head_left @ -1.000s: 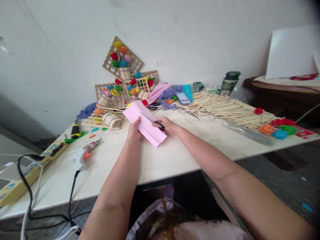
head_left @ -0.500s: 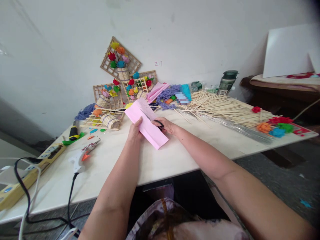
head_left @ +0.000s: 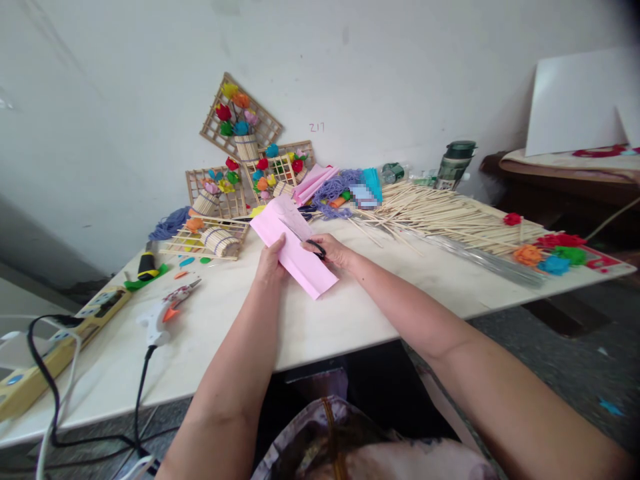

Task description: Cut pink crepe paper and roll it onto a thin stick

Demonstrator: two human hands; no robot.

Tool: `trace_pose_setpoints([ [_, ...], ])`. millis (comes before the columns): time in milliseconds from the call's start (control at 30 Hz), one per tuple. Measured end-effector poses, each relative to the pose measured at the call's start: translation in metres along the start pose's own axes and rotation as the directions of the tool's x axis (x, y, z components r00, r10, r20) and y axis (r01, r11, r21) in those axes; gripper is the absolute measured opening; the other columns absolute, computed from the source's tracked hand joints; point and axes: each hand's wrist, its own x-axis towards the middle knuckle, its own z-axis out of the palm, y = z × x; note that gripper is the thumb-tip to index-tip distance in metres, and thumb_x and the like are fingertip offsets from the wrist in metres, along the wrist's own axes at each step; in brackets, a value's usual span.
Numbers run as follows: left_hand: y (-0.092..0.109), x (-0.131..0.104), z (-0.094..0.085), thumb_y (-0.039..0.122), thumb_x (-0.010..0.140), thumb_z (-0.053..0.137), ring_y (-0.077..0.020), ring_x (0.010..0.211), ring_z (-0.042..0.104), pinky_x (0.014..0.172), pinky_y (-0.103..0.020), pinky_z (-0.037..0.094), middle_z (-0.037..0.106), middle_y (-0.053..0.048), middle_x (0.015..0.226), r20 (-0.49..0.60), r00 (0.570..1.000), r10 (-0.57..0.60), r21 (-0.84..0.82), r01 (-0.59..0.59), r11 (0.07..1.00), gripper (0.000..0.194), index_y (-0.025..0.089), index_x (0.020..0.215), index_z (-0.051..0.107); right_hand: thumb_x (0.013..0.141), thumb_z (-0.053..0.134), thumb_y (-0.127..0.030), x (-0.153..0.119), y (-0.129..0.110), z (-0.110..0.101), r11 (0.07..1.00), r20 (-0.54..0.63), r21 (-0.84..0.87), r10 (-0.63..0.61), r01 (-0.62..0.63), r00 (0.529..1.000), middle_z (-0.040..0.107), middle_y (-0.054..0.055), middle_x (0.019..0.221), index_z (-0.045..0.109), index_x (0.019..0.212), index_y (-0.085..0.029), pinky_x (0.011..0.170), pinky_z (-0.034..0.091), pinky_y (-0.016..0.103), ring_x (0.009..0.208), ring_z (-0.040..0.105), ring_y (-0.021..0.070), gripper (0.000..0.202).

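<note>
A plain white wall (head_left: pixel 390 87) with a small red "217" on it stands behind a pale desk (head_left: pixel 345 313). The floor (head_left: pixel 540 380) is dark gray. On the right, a white board (head_left: pixel 573 107) leans on the wall above some brown furniture (head_left: pixel 510 190).

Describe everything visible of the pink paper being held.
The pink paper looks matte and folded in layers, its near end creased. It slants above or on the pale table, which is unclear. The left hand grips its left edge, thumb on top. Black-handled scissors in the right hand meet its right side.

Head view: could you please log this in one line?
left hand: holds pink paper; right hand: black-handled scissors at paper; glue gun: on table
</note>
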Motion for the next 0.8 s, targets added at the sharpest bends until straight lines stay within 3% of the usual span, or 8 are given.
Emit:
trace_pose_setpoints([
  [200, -0.0006, 0.0017, -0.0017, 0.018, 0.066, 0.067, -0.0235, 0.076, 0.065, 0.083, -0.045, 0.051, 0.067, -0.009, 0.084, -0.028, 1.0, -0.002, -0.004, 0.002, 1.0, 0.031, 0.013, 0.096, 0.057, 0.059, 0.07, -0.043, -0.0012, -0.003, 0.0025, 1.0, -0.018, -0.008, 0.02, -0.02, 1.0, 0.048, -0.006, 0.051, 0.059, 0.072, -0.013, 0.04, 0.027, 0.018, 0.044, 0.04, 0.0053, 0.034],
  [467, -0.0019, 0.0024, -0.0022, 0.018, 0.066, 0.067, -0.0242, 0.081, 0.065, 0.083, -0.042, 0.051, 0.068, -0.01, 0.089, -0.034, 0.999, -0.007, -0.017, 0.006, 1.0, 0.039, 0.014, 0.103, 0.055, 0.056, 0.074, -0.039, 0.0008, -0.0007, 0.0048, 1.0, -0.031, 0.027, 0.011, -0.01, 0.999, 0.057, -0.004, 0.057, 0.062, 0.072, -0.012, 0.047, 0.036, 0.019, 0.051, 0.048, 0.008, 0.033],
  [800, 0.0073, 0.0006, 0.0009, 0.021, 0.072, 0.061, -0.0264, 0.089, 0.063, 0.085, -0.042, 0.051, 0.068, -0.008, 0.083, -0.144, 0.987, -0.071, -0.048, 0.065, 0.997, 0.029, 0.016, 0.1, 0.057, 0.058, 0.073, -0.036, 0.0001, -0.0004, 0.0047, 0.999, 0.008, 0.0, 0.044, -0.044, 0.999, 0.058, -0.003, 0.059, 0.062, 0.072, -0.012, 0.044, 0.034, 0.018, 0.049, 0.048, 0.0076, 0.03],
])
